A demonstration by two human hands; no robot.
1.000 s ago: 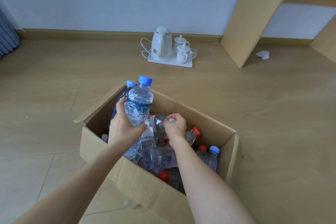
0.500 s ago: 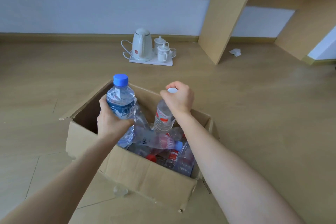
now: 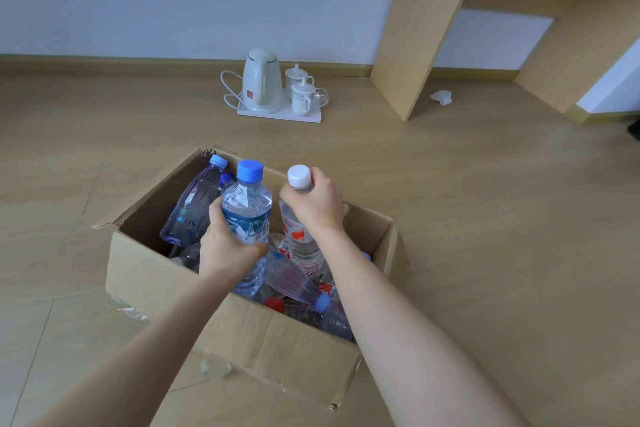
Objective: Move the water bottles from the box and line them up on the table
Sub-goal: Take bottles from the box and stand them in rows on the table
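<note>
My left hand (image 3: 227, 246) grips a blue-capped bottle (image 3: 246, 215); my right hand (image 3: 317, 203) grips a white-capped bottle (image 3: 301, 239) above the box (image 3: 242, 333).

Blue cap (image 3: 250, 170), white cap (image 3: 299, 176), brown box (image 3: 242, 333)

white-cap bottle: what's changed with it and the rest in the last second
The right hand, gripping the white-cap bottle by its neck, has pulled it up from the pile in the box until it hangs upright. The left hand still holds the blue-cap bottle upright over the box. Box and kettle have not moved.
</note>
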